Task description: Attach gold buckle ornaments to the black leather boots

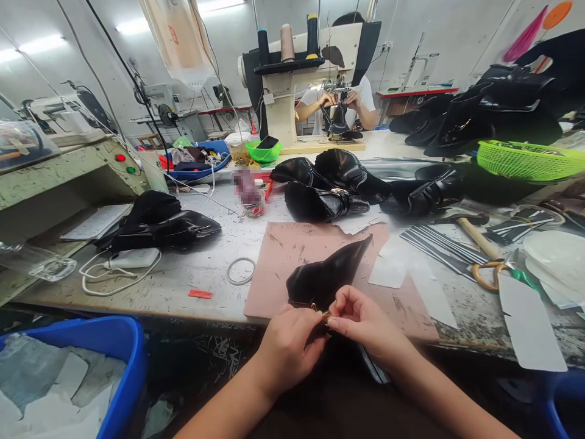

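A black leather boot upper (329, 271) lies partly on a pink board (274, 256), its near end reaching over the table edge toward me. My left hand (292, 338) is closed on the near part of this upper, fingers curled and thumb pressed in. Pinched between the thumb and forefinger of my right hand (363, 317) is a small gold-coloured metal ring (326, 316), right beside the left fingertips. Another gold fitting shows on the leather just above. Whether the ring is attached to a strap is hidden by the fingers.
Finished-looking black boot pieces (311, 201) lie behind the board. To the right are striped strips (439, 250), a hammer (479, 238), and scissors (489, 274). A white ring (241, 271) sits left. A blue bin (137, 366) stands below. Another person works at a sewing machine (283, 91).
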Available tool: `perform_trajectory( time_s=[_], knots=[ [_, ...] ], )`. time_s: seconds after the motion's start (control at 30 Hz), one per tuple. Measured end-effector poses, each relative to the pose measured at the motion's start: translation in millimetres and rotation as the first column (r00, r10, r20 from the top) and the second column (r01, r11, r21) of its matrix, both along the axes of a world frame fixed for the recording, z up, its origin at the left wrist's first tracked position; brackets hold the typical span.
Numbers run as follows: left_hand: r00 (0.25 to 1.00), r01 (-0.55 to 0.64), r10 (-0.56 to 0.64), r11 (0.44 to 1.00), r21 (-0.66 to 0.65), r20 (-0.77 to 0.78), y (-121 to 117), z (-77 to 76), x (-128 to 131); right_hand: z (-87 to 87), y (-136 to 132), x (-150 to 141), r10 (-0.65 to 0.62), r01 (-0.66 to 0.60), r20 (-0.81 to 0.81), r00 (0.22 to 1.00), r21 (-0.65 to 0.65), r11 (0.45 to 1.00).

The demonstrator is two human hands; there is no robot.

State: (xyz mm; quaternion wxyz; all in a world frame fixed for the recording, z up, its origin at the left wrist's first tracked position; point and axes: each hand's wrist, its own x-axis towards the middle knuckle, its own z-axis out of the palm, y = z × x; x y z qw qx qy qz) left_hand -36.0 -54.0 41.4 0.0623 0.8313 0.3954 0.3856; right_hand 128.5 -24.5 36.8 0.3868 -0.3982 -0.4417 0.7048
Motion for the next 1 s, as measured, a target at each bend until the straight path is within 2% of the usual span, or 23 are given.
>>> perform_trajectory(
  time_s=[0.1,0.23,0.43,0.63,0.77,0.9,1.0],
  knots=[
    [1.000,0.017,-0.017,1.000,-0.014,-0.017,-0.2,-0.3,0.6,-1.8,-1.8,-2.2,-0.005,0.005,0.006,1.000,0.007,1.000],
    [0.998,0.038,-0.041,0.997,-0.062,-0.052,-0.4,-0.8,0.0,5.3,-1.2,-4.0,0.025,-0.024,0.014,1.000,-0.007,1.000],
    [0.999,0.046,-0.047,0.995,-0.091,-0.007,0.2,-0.8,-4.2,11.0,3.1,0.2,0.050,-0.048,0.028,0.998,-0.075,0.996],
    [1.000,-0.021,0.024,0.986,-0.167,0.016,-0.8,-0.2,-3.4,14.3,5.0,0.4,0.111,-0.107,0.108,0.988,-0.043,0.993],
    [0.994,-0.108,0.101,0.963,-0.248,-0.042,-1.0,0.9,1.1,19.2,2.3,-5.4,0.087,-0.090,0.204,0.975,0.002,0.996],
    [0.977,-0.208,0.187,0.934,-0.291,-0.100,-0.2,0.8,5.8,21.4,-2.3,-10.3,0.043,-0.101,0.366,0.930,0.142,0.985],
    [0.972,-0.234,0.219,0.925,-0.298,-0.085,-0.9,0.3,7.3,21.2,-2.8,-10.6,0.006,-0.064,0.341,0.940,0.159,0.985]
  ],
)
